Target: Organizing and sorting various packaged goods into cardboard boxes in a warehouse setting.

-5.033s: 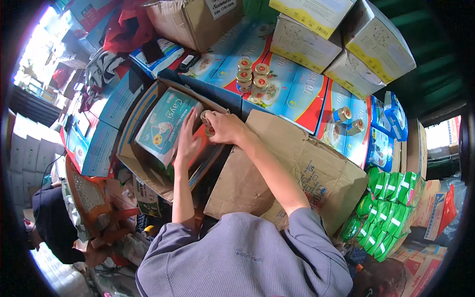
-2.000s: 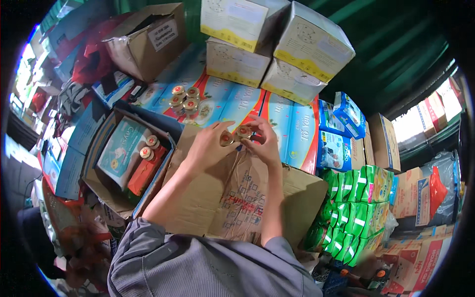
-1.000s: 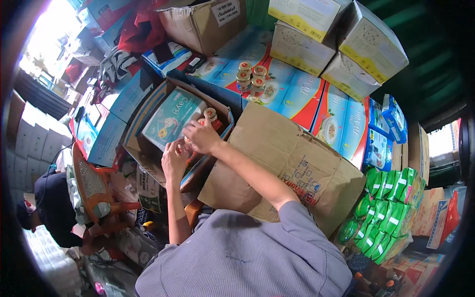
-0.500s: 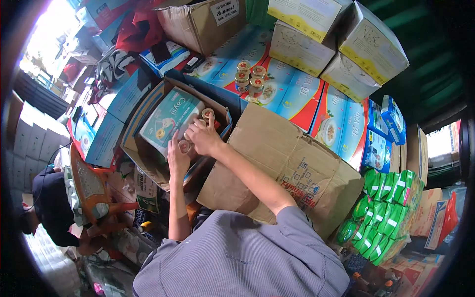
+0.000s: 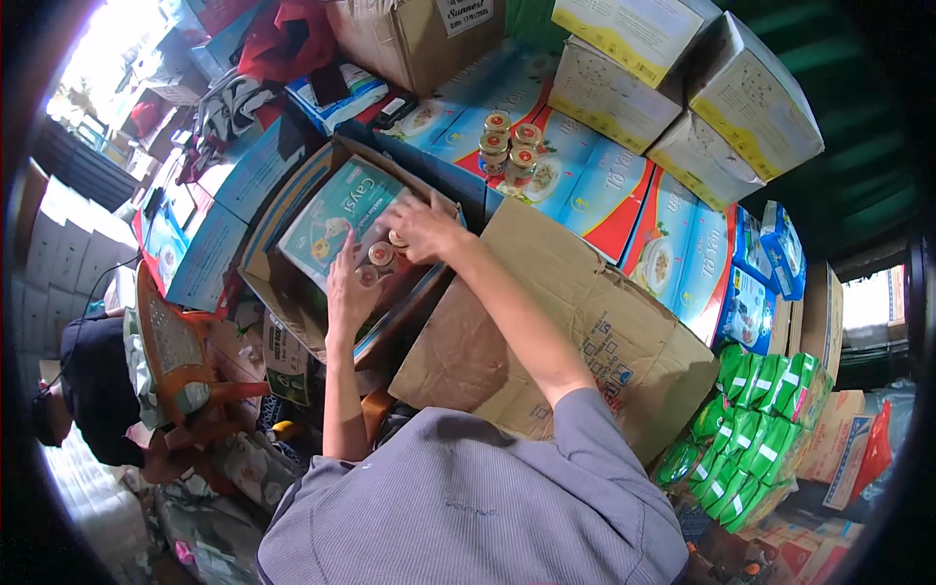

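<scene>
An open carton (image 5: pixel 255 278) in front of me holds a flat teal-and-white package (image 5: pixel 317 234) and a row of small glass jars with gold-and-red lids. My right hand (image 5: pixel 425 230) reaches into the carton's right side, its fingers curled round one jar (image 5: pixel 397 238) whose body they mostly hide. My left hand (image 5: pixel 349 291) lies along the near side of the row. Its fingers are stretched out across the package's edge, and its thumb side is against the nearest jar (image 5: pixel 367 276). Another jar (image 5: pixel 381 253) stands between the two hands.
Several similar jars (image 5: pixel 524 157) stand on blue-and-red cartons (image 5: pixel 595 185) beyond. A brown cardboard flap (image 5: pixel 487 322) lies under my right forearm. White-and-yellow boxes (image 5: pixel 614 97) are stacked at the back, green packs (image 5: pixel 765 429) at the right. Another person (image 5: pixel 97 390) is at far left.
My right hand has shifted slightly right and back from the middle of the jar row, uncovering lids there. My left hand stays beside the row. The view has tilted a little.
</scene>
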`<state>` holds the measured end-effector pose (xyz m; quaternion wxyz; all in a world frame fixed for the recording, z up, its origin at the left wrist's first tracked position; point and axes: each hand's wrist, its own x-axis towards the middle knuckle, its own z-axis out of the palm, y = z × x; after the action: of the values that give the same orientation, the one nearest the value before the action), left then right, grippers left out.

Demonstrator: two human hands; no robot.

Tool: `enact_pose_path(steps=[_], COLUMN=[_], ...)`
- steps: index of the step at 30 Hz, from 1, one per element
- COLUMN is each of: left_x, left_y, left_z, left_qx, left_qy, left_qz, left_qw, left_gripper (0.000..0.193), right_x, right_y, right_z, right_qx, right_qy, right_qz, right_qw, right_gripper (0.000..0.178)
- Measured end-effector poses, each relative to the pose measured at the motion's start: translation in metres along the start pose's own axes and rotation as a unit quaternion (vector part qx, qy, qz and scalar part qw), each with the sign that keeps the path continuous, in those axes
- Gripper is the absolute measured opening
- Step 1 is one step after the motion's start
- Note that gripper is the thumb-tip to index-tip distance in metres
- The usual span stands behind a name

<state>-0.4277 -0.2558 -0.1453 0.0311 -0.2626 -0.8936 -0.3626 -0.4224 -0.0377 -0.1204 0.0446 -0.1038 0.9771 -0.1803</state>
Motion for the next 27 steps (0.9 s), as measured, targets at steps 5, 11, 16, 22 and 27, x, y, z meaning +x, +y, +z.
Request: enact_pose_path(steps=[5, 11, 16, 22, 27], left_x=[0.004, 0.014, 0.02, 0.021, 0.022], left_y=[0.009, -0.002, -0.009, -0.007, -0.006], left_z=[0.003, 0.018, 0.015, 0.013, 0.014], left_qx=[0.089, 0.13, 0.132, 0.124, 0.127], left_qy=[-0.034, -0.02, -0.039, -0.035, -0.033], left_qz=[0.028, 0.072, 0.14, 0.121, 0.106], left_qw=[0.995, 0.989, 0.981, 0.984, 0.986], left_gripper=[0.093, 0.065, 0.054, 0.054, 0.053], right_x=[-0.003, 0.003, 0.011, 0.002, -0.002], right_y=[0.012, 0.023, 0.032, 0.031, 0.025], right_z=[0.006, 0.017, 0.025, 0.019, 0.013], right_qx=[-0.068, -0.102, -0.121, -0.118, -0.081], right_qy=[-0.029, -0.009, 0.033, 0.012, 0.008], right_qz=[0.042, 0.039, 0.042, 0.045, 0.052], right_qw=[0.996, 0.994, 0.991, 0.992, 0.995], right_gripper=[0.078, 0.06, 0.04, 0.038, 0.047])
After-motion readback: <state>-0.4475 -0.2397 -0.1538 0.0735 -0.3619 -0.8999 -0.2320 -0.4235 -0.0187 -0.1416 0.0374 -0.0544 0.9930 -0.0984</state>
